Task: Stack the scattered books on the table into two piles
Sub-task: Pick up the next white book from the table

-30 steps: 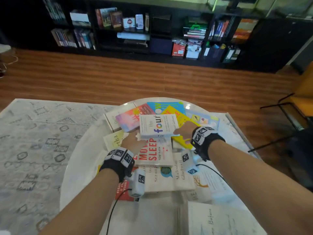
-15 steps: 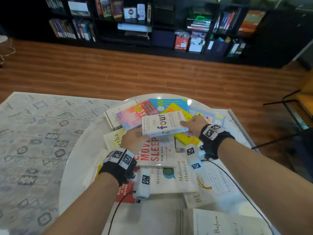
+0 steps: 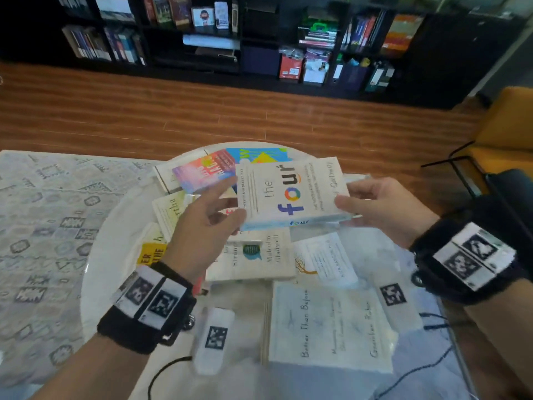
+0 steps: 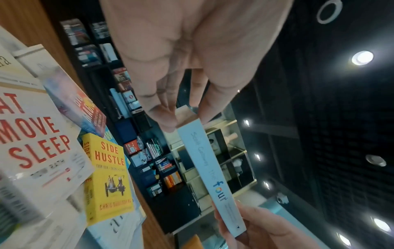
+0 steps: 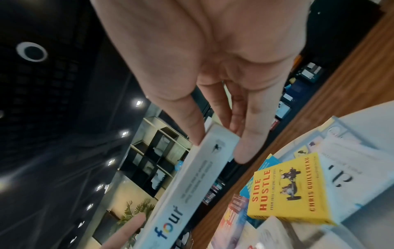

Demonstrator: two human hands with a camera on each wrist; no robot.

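White on its cover and pale blue on its spine, the book titled "the four" [image 3: 291, 193] is held in the air between both hands, above the other books spread on the round white counter [image 3: 95, 255]. Its left short end is pinched by the left hand [image 3: 202, 226], thumb on the cover and fingers [image 4: 162, 107] underneath; its right short end is pinched in the same way by the right hand [image 3: 383, 209], whose fingers [image 5: 245, 143] lie straight along the underside (the thumb is pressed on the top face). The book is kept nearly flat with the cover up, and its long axis runs left to right across the person, from one hand to the other. The spine is turned toward the person, and the lettering on the cover runs across the width of the book.

Below it, a yellow book [image 4: 108, 176] is seen lying flat on the counter, with a white book printed in red letters [image 4: 36, 134] just beside it and a pink book [image 3: 204, 171] partly over others. Nearer the person, a pale book with handwritten-style lettering [image 3: 331, 324] lies flat on the counter, well apart from the hands.
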